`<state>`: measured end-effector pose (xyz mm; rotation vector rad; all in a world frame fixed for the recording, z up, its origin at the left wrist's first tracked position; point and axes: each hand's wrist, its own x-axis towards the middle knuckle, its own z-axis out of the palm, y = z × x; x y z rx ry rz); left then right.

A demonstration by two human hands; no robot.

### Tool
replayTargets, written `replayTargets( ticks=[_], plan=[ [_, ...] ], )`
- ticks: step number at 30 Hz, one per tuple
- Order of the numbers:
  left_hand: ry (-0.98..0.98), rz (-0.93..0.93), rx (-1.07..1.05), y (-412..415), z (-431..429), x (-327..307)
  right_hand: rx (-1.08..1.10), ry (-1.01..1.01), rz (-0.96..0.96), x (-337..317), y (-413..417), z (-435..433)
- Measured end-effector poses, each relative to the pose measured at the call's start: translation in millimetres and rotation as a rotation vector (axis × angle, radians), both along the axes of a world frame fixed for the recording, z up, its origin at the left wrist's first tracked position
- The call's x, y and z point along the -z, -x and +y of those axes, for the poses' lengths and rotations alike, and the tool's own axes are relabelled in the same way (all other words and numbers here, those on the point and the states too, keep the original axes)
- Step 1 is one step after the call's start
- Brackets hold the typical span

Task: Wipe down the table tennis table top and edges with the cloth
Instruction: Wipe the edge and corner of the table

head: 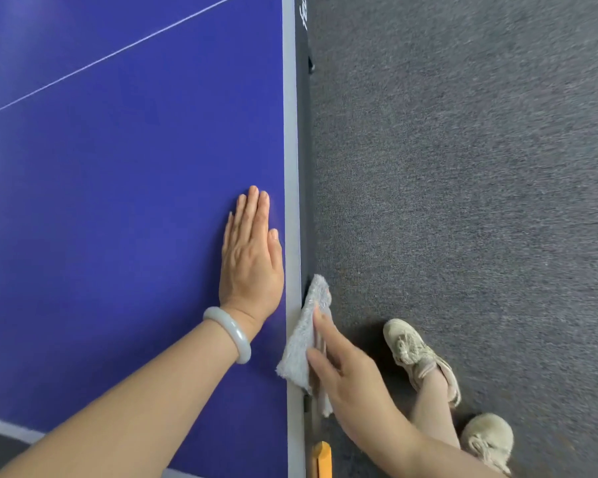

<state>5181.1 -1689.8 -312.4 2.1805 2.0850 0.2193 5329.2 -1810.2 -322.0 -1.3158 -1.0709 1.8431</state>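
Grey cloth (pixel 302 339), gripped by right hand (pixel 353 384), meets table edge (pixel 292 201); left hand (pixel 251 257) flat.

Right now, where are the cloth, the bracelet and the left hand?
cloth (pixel 301 339), head view, on its fluffy middle.
bracelet (pixel 232 331), head view, on its band across the wrist.
left hand (pixel 251 257), head view, on its back.
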Motion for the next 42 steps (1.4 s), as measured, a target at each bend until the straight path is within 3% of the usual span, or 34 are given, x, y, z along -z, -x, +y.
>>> replayTargets(
  ticks=[6,10,15,22,28,42],
  plan=[
    [-0.004,-0.026,-0.022,1,2,-2,0.066,-0.062,-0.002,1,9,57],
    [-0.016,-0.033,-0.031,1,-1,0,-0.015,-0.118,0.008,11,9,-10],
    [-0.013,-0.041,-0.047,2,-1,0,-0.049,0.008,0.149,27,-1,-95],
    [-0.002,-0.048,-0.068,1,-3,-2,0.013,0.060,0.225,24,-1,-72],
    [-0.009,-0.068,-0.079,2,-3,0,-0.141,-0.043,0.152,33,-12,-133],
    [-0.009,-0.086,-0.065,2,-5,1,-0.088,0.097,0.425,40,-6,-3]
  ],
)
